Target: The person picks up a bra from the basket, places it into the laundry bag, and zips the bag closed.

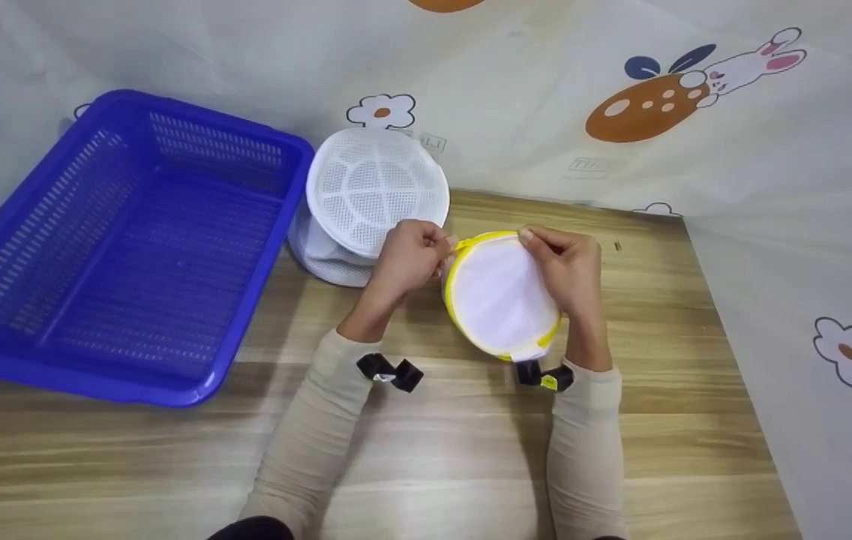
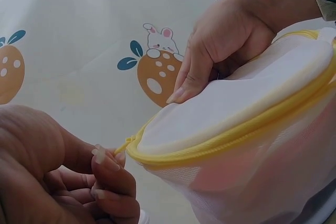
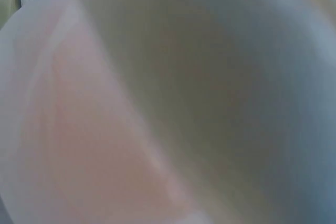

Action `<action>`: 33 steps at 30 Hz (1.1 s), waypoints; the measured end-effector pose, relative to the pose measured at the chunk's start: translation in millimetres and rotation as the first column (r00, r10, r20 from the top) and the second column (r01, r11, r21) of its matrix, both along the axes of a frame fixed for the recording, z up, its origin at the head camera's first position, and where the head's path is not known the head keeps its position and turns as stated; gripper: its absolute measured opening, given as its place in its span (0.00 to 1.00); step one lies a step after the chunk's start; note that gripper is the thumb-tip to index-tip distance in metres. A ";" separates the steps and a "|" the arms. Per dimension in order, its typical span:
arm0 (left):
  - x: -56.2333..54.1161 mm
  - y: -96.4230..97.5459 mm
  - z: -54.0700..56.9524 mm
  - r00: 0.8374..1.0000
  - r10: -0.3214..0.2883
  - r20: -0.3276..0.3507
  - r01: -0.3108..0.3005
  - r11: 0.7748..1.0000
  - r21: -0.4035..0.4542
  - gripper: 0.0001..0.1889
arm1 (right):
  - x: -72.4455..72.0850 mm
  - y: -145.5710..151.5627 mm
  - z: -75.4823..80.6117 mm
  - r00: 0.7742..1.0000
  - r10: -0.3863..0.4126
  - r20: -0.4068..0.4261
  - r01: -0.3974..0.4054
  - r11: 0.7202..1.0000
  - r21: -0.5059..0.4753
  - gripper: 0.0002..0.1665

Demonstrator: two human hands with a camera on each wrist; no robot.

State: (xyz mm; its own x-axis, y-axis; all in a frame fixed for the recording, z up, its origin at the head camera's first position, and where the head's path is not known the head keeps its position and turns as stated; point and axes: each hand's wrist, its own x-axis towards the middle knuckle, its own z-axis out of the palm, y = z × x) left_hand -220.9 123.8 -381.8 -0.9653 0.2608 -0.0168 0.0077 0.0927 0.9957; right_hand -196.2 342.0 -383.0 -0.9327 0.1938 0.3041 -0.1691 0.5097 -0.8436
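Observation:
A round mesh laundry bag [image 1: 505,296] with a white top and a yellow zipper [image 2: 210,150] is between both hands. My left hand [image 1: 412,259] pinches the small yellow zipper pull [image 2: 124,145] at the bag's left rim, between thumb and forefinger. On the far side of the top, my right hand [image 1: 570,270] grips the rim, thumb lying on the white lid. Something pinkish [image 2: 223,174] shows through the mesh side. In the right wrist view the bag's pale side [image 3: 89,129] fills the left half, and a blurred shape covers the rest.
White mesh bags [image 1: 377,191] stand stacked just beyond my left hand, against the printed wall sheet [image 1: 516,97]. A large blue plastic basket [image 1: 246,330] takes up the left of the wooden table [image 1: 456,465]. Another sheet-covered wall [image 1: 793,270] borders the right.

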 end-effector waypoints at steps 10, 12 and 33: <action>-1.6 1.5 -0.4 1.000 0.002 0.015 -0.002 1.000 0.001 0.12 | 0.1 0.0 0.5 1.000 -0.004 -0.017 0.004 1.000 0.003 0.10; -1.6 1.7 -0.7 1.000 0.003 0.024 -0.004 1.000 0.012 0.12 | -0.3 0.1 0.2 1.000 -0.006 -0.018 0.006 1.000 0.001 0.10; 0.1 5.2 -3.1 0.998 0.052 0.042 -0.055 0.995 0.084 0.12 | 0.5 -12.6 1.4 0.993 0.105 -0.049 -0.102 0.992 0.072 0.09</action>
